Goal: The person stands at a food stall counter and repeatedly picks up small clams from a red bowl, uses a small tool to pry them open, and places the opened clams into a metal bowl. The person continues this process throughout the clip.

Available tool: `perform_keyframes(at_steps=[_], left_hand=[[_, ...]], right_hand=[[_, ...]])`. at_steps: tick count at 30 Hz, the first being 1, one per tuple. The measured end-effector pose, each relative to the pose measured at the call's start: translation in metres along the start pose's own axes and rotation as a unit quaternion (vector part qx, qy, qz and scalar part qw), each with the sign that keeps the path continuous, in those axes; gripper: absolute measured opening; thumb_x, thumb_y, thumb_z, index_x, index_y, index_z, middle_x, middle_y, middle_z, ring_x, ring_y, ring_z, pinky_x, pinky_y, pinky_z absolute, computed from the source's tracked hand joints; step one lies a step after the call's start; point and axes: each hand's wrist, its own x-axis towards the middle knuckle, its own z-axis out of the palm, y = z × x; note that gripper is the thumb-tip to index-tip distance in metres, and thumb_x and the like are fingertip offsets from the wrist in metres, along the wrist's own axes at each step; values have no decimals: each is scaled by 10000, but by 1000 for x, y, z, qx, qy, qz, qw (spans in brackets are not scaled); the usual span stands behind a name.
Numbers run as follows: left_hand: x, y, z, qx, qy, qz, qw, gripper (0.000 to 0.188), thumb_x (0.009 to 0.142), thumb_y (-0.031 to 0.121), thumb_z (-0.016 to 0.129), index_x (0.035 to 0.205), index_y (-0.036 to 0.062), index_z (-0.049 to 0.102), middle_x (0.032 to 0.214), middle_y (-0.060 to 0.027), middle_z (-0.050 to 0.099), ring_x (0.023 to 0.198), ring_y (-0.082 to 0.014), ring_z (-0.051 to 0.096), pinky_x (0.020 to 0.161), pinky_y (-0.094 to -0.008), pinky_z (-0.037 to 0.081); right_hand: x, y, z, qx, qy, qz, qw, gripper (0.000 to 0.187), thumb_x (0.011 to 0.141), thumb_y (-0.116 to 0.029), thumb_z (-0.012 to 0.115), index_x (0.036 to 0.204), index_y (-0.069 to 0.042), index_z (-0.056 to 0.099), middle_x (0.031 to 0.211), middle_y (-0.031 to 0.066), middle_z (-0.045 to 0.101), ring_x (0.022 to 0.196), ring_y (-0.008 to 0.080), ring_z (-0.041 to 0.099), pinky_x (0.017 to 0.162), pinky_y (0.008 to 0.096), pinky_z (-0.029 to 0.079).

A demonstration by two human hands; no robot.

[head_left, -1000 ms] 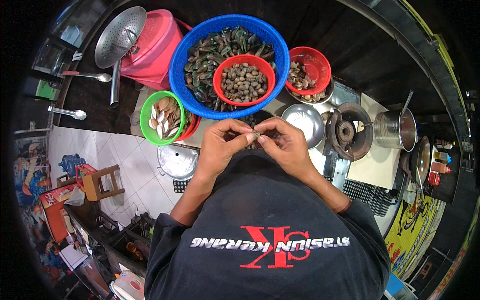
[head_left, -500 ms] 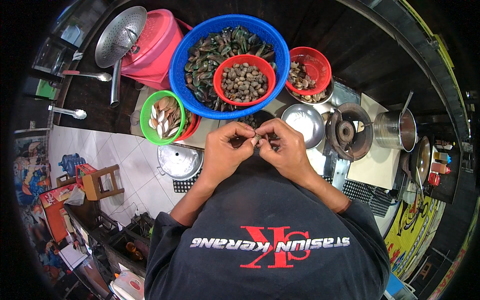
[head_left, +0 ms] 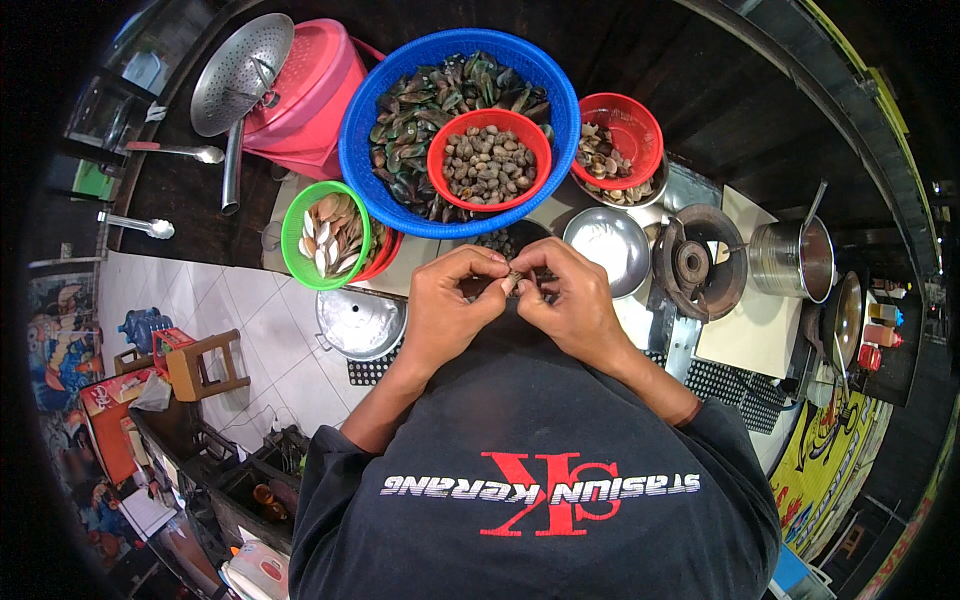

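Note:
My left hand (head_left: 452, 300) and my right hand (head_left: 572, 303) meet in front of my chest, fingertips pinched on a small cockle (head_left: 513, 280). Most of the shell is covered by my fingers. Just beyond them a dark pan (head_left: 512, 238) of small shells is partly hidden. Farther off, a red basket (head_left: 432, 160) of similar cockles (head_left: 488, 165) rests in a big blue basket (head_left: 357, 160) of green mussels (head_left: 405, 150). To the left, a green basket (head_left: 288, 235) holds pale, long clams (head_left: 330, 235).
Right of my hands are a steel bowl (head_left: 607, 245), a burner (head_left: 692, 262) and a steel pot (head_left: 785, 262). A red bowl (head_left: 630, 125) tilts over shells behind. At left are a metal lid (head_left: 365, 322), a pink bucket (head_left: 310, 90) and a perforated ladle (head_left: 240, 75).
Both hands stay in the same place, pinching the cockle. Only very slight finger movement shows.

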Motion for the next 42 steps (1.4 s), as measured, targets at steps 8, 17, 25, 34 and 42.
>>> perform_keyframes(at_steps=[8, 17, 25, 34, 42], left_hand=[[-1, -2, -3, -54, -27, 2, 998, 132, 785, -54, 654, 916, -56, 636, 971, -105, 626, 874, -124, 624, 769, -241, 532], [0, -2, -5, -46, -30, 5, 998, 129, 788, -42, 664, 912, -47, 626, 979, -100, 630, 872, -119, 633, 763, -247, 547], [2, -3, -6, -39, -35, 10, 999, 129, 788, -27, 674, 907, -41, 627, 970, -97, 636, 856, -117, 637, 747, -242, 540], [4, -7, -4, -32, -23, 9, 999, 109, 767, -43, 661, 873, -44, 635, 957, -102, 636, 848, -117, 633, 747, -246, 535], [6, -8, -7, -1, -40, 29, 999, 103, 757, -63, 645, 859, -49, 648, 958, -103, 637, 852, -114, 627, 735, -238, 532]], right_hand=[[-1, -4, -1, 8, 1, 10, 1000, 164, 761, 24, 623, 920, 15, 581, 851, 102, 569, 738, 191, 623, 630, 301, 524], [0, 0, 0, -13, 8, -27, 1000, 173, 743, 17, 638, 905, 2, 581, 811, 91, 544, 684, 177, 581, 603, 290, 488], [1, 3, 0, -30, 8, -60, 998, 200, 725, 28, 642, 908, -5, 570, 796, 96, 533, 666, 195, 575, 598, 298, 478], [2, 4, 1, -31, 9, -68, 997, 203, 720, 36, 643, 907, 0, 572, 815, 99, 539, 665, 198, 584, 603, 315, 491], [2, 6, 0, -30, 1, -62, 998, 203, 718, 43, 637, 906, -2, 573, 812, 97, 536, 665, 195, 578, 601, 312, 487]])
